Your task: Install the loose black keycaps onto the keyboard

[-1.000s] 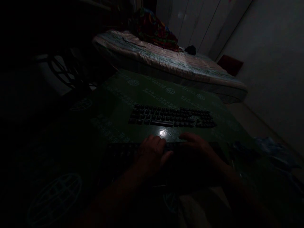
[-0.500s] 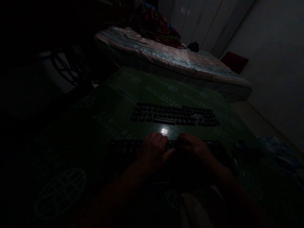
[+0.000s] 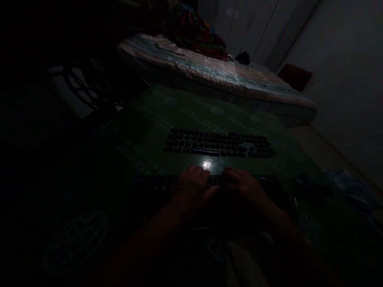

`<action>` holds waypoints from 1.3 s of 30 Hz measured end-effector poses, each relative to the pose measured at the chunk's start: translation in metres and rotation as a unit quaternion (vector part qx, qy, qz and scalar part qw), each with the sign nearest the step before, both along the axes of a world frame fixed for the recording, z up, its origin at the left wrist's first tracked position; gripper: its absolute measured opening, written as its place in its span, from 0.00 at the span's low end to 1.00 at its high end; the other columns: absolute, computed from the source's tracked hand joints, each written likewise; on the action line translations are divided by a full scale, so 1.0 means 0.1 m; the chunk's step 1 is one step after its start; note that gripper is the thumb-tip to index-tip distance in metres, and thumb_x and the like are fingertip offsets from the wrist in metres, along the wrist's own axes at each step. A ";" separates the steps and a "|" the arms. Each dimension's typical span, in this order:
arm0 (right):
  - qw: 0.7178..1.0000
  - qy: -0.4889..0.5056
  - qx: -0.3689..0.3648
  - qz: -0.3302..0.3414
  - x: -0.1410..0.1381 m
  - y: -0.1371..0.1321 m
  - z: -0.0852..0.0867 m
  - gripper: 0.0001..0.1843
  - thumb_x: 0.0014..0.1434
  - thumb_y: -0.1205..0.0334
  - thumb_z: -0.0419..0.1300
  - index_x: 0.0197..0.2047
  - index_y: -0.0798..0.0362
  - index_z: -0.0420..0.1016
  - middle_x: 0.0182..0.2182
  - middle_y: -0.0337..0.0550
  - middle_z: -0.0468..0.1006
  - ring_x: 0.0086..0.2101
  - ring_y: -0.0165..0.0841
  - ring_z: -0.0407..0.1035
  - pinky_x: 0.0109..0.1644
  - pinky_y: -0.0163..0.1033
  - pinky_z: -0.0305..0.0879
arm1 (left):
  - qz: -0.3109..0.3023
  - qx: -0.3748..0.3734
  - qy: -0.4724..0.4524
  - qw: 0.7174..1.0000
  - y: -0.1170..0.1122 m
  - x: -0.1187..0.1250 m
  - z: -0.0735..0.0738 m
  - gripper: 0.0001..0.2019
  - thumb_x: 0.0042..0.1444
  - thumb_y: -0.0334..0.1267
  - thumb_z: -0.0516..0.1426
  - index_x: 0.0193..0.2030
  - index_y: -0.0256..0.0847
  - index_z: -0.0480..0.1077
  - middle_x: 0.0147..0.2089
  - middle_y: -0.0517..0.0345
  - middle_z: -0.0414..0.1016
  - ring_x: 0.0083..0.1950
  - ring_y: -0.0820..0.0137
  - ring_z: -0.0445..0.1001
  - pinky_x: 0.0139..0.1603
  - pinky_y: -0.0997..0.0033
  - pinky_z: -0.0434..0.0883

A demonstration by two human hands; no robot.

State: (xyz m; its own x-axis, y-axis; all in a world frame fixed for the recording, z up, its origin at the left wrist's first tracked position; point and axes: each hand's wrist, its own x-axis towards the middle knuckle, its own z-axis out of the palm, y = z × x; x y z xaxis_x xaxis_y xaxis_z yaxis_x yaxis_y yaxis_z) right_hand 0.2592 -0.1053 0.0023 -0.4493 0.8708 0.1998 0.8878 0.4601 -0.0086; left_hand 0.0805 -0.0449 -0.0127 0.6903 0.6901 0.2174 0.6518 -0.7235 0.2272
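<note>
The room is very dark. Both my hands rest on a dark keyboard (image 3: 155,187) that lies on a green mat (image 3: 191,115) printed with globe marks. My left hand (image 3: 193,191) has its fingers curled down over the keyboard's far edge, thumb pointing right. My right hand (image 3: 245,191) lies beside it, almost touching, with its fingers bent onto the keyboard; the dark hides their tips. Farther off on the mat, rows of black keys (image 3: 218,143) are laid out in a keyboard's shape.
A mattress (image 3: 215,75) with a pale cover lies beyond the mat, with a heap of colourful cloth (image 3: 197,34) on it. A dark metal frame (image 3: 86,87) stands at the left. Bluish cloth (image 3: 344,183) lies at the right, near a pale wall.
The view has shifted slightly. My right hand has drawn a little closer to my left; both stay on the near keyboard.
</note>
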 end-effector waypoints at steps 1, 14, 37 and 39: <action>1.000 -0.002 -0.005 0.001 0.00 0.00 0.00 0.06 0.58 0.68 0.58 0.32 0.56 0.75 0.33 0.46 0.72 0.38 0.36 0.65 0.39 0.39 0.63 | 0.003 0.000 0.002 1.000 0.00 0.00 0.00 0.13 0.56 0.48 0.56 0.35 0.39 0.67 0.37 0.53 0.71 0.40 0.61 0.67 0.39 0.63 0.63; 0.993 -0.026 0.113 -0.015 0.01 -0.21 -0.20 0.11 0.62 0.66 0.53 0.44 0.55 0.75 0.50 0.51 0.73 0.54 0.42 0.63 0.50 0.45 0.67 | 0.031 -0.012 0.038 0.999 0.01 0.06 0.06 0.18 0.55 0.53 0.56 0.36 0.38 0.69 0.37 0.52 0.72 0.41 0.61 0.68 0.40 0.63 0.64; 0.953 0.157 0.235 -0.110 0.10 -0.24 -0.37 0.11 0.61 0.63 0.53 0.45 0.54 0.73 0.46 0.53 0.75 0.51 0.42 0.67 0.50 0.50 0.67 | 0.027 0.001 0.031 0.999 0.02 0.06 0.04 0.18 0.54 0.53 0.56 0.36 0.38 0.69 0.37 0.51 0.72 0.40 0.62 0.68 0.40 0.63 0.64; 0.944 0.166 0.249 -0.140 0.16 -0.22 -0.37 0.10 0.61 0.64 0.53 0.43 0.53 0.74 0.43 0.52 0.76 0.48 0.41 0.68 0.48 0.50 0.68 | 0.026 0.000 0.030 0.999 0.02 0.05 0.03 0.18 0.54 0.54 0.56 0.36 0.38 0.69 0.37 0.51 0.72 0.41 0.62 0.67 0.41 0.63 0.64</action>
